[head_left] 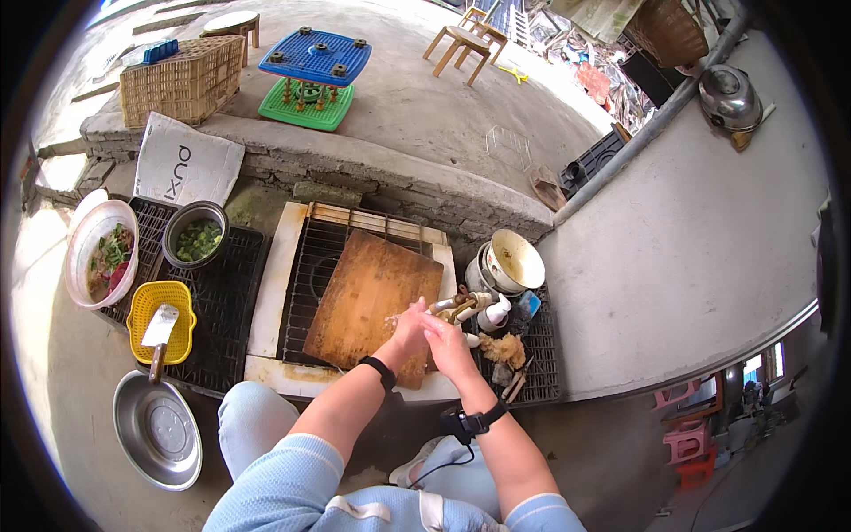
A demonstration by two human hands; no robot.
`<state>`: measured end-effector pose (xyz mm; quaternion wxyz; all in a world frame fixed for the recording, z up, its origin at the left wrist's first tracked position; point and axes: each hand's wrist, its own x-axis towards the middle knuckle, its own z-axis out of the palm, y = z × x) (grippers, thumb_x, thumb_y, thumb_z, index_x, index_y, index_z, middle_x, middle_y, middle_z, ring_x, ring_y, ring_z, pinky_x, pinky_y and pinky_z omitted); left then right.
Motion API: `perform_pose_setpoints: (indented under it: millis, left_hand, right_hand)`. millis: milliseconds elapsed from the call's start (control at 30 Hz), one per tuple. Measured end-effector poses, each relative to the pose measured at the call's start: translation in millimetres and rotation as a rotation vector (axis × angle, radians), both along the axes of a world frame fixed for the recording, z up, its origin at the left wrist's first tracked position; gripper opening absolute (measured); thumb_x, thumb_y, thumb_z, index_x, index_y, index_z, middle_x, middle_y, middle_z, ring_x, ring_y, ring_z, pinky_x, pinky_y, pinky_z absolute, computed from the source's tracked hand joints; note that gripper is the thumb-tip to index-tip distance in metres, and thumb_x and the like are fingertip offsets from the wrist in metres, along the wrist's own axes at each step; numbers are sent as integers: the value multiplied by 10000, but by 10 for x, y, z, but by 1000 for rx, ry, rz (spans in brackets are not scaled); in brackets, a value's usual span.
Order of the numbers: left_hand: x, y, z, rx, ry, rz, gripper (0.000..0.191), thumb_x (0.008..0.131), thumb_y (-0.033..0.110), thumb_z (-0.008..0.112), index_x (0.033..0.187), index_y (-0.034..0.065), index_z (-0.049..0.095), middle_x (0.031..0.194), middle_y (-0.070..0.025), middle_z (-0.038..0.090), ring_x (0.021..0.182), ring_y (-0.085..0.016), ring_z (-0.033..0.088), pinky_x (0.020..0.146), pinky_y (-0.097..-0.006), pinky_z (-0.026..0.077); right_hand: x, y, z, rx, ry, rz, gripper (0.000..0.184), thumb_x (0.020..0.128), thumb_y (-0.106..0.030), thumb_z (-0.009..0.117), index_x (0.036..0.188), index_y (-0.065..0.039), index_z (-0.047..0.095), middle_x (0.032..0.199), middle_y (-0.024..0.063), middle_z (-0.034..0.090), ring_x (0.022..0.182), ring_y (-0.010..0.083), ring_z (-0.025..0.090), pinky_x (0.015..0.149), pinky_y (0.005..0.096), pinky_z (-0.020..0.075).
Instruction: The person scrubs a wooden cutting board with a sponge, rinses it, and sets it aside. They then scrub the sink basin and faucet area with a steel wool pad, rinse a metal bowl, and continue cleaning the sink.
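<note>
My left hand (409, 330) and my right hand (447, 339) meet palm to palm just below a brass tap (459, 307). Both look wet, and water splashes beside the fingers. Whatever may lie between the palms is hidden. Under them a worn wooden cutting board (372, 282) rests slantwise over the black grate (302, 302) of a white-rimmed sink (269, 306). Right of my right hand are a white pump bottle (494, 312) and a tan scrubbing pad (503, 350).
Left stand a yellow basket (188, 318) with a cleaver (160, 326) across it, a pot of chopped greens (198, 239), a pink-white bowl of food (76, 266) and a metal basin (126, 425). Stacked bowls (532, 266) sit right, before a wall (665, 233). A low ledge (372, 166) runs behind.
</note>
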<state>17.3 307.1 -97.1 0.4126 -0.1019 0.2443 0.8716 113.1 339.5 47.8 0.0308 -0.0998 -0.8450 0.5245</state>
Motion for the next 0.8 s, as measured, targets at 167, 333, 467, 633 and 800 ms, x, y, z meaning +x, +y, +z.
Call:
perform_pose_setpoints:
  millis: [167,333,467,633,800]
  left_hand:
    - [108,-47,279,-755,956,80,368,1011,287,451,924,8,674,799,-151,676,752,-248,631,712,-378,483]
    - [106,-574,80,-886,1037,103,302,955,222,520,1000,-33,675,865,-162,697,843,-239,670,767,-343,502]
    - [265,-1179,-206,-1213,881,170,287,893,182,596,1068,-34,666,888,-214,691,890,-309,674,831,-368,513]
    - [571,-1668,-357,-1514,457,221,341,785,105,607,1104,-12,579,1153,-282,570,1104,-416,547,962,-460,441]
    - [731,-1830,-715,-1597,623,-58,364,775,63,627,1102,-60,524,1052,-269,599,989,-402,595,890,-455,482]
  right_hand:
    - [-60,78,847,512,363,-8,199,876,-31,612,1054,18,686,1030,174,690,955,329,664,847,362,518]
    - [-267,242,1037,883,409,-96,132,831,-128,701,863,0,699,831,161,623,832,339,624,743,433,501]
    - [-332,336,970,942,239,-152,166,819,-224,728,779,-62,718,800,141,643,780,334,647,696,429,524]
    - [-380,309,991,1040,162,-151,206,801,-216,741,755,-24,685,726,170,674,736,355,683,668,433,548]
    - [-450,234,1063,1044,49,-203,180,794,-194,750,787,-19,706,782,205,694,779,369,696,681,439,560]
